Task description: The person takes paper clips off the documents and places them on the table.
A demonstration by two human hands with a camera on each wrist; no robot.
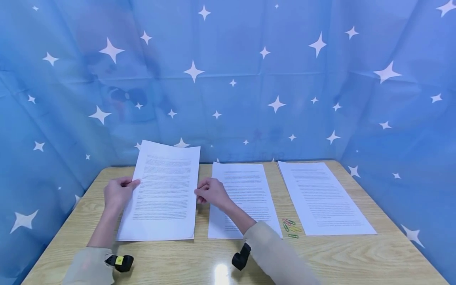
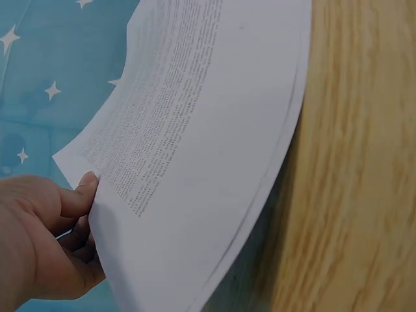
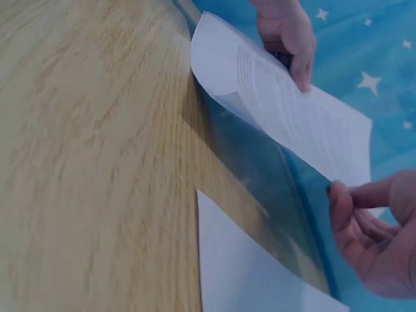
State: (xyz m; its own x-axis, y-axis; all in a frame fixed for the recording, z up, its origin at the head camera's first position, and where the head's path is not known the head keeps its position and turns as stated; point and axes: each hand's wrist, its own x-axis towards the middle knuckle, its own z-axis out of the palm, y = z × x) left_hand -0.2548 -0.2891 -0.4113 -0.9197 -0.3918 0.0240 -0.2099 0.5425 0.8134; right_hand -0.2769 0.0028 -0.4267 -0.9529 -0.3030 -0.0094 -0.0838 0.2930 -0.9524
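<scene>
Printed sheets of paper (image 1: 162,190) are held up at the left of the table, their top tilted away from the surface and their lower edge near the wood. My left hand (image 1: 119,192) pinches the left edge between thumb and fingers. On the opposite edge, my right hand (image 1: 212,192) pinches the same sheets. The left wrist view shows the sheets (image 2: 214,130) bowing, with more than one layer at the edge and the left thumb (image 2: 84,192) on the printed face. In the right wrist view a corner of the lower edge curls.
A second printed sheet (image 1: 246,198) lies partly under my right forearm. Farther right rests another printed stack (image 1: 325,202). Several coloured paper clips (image 1: 291,227) lie between them on the wooden table (image 1: 363,257). A blue starry curtain (image 1: 242,130) hangs behind the table.
</scene>
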